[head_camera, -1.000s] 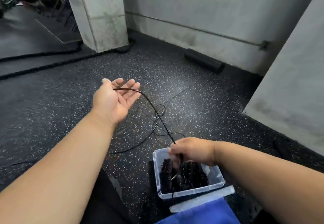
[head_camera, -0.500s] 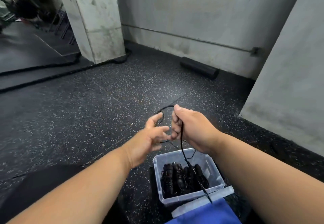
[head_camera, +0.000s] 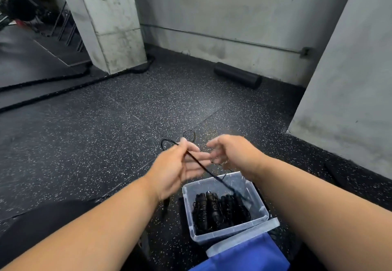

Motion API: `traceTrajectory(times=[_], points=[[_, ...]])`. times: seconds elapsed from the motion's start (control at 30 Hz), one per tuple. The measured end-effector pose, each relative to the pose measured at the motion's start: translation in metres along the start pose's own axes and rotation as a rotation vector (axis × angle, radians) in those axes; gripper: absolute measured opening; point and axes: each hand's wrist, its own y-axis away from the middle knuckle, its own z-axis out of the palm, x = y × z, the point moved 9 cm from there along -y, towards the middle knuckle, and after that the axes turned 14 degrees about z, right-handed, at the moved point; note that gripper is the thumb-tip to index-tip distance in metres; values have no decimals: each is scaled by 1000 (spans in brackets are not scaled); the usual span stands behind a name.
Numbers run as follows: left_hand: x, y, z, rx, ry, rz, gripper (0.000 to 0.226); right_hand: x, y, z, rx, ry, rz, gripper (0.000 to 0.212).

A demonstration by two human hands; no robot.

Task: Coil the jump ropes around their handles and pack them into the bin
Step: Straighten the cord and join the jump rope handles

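The left hand's fingers (head_camera: pixel 186 146) pinch the thin black jump rope cord (head_camera: pixel 209 172), which slants down into the clear plastic bin (head_camera: pixel 228 233) holding already coiled black ropes (head_camera: pixel 214 209); the right hand (head_camera: pixel 232 153) hovers just beside, fingers loosely curled, apparently holding nothing, though motion blur obscures this. The risk, as I judge it, is the slack loops on the speckled black rubber floor (head_camera: pixel 106 133) knotting, or the cord snagging the packed coils and dragging them out. Open floor lies ahead; a concrete wall (head_camera: pixel 343 80) closes the right.
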Motion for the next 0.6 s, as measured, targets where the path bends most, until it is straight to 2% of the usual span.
traceTrajectory(times=[0.1, 0.13, 0.2, 0.27, 0.33, 0.37, 0.43, 0.5, 0.57, 0.6], points=[[20, -7, -15, 133, 245, 23, 45, 39, -5, 13, -43, 345, 113, 25], [25, -8, -19, 164, 292, 33, 45, 54, -4, 20, -87, 364, 184, 27], [32, -10, -24, 208, 339, 61, 45, 72, -3, 35, -196, 222, 290, 44], [36, -11, -25, 219, 370, 79, 46, 70, -2, 51, -349, -38, 307, 63], [37, -10, -23, 209, 386, 80, 46, 58, 1, 62, -470, -278, 288, 69], [36, -9, -22, 200, 396, 73, 46, 52, 3, 63, -480, -363, 285, 68], [33, -7, -20, 181, 395, 48, 46, 47, -3, 56, -387, -411, 242, 58], [28, -5, -20, 159, 331, 13, 46, 41, -8, 42, -234, -308, 135, 36], [17, -5, -29, 149, 110, -48, 48, 28, -6, 29, -117, -173, 8, 16], [9, -6, -37, 145, -34, -91, 50, 17, 0, 24, -77, -105, -67, 13]])
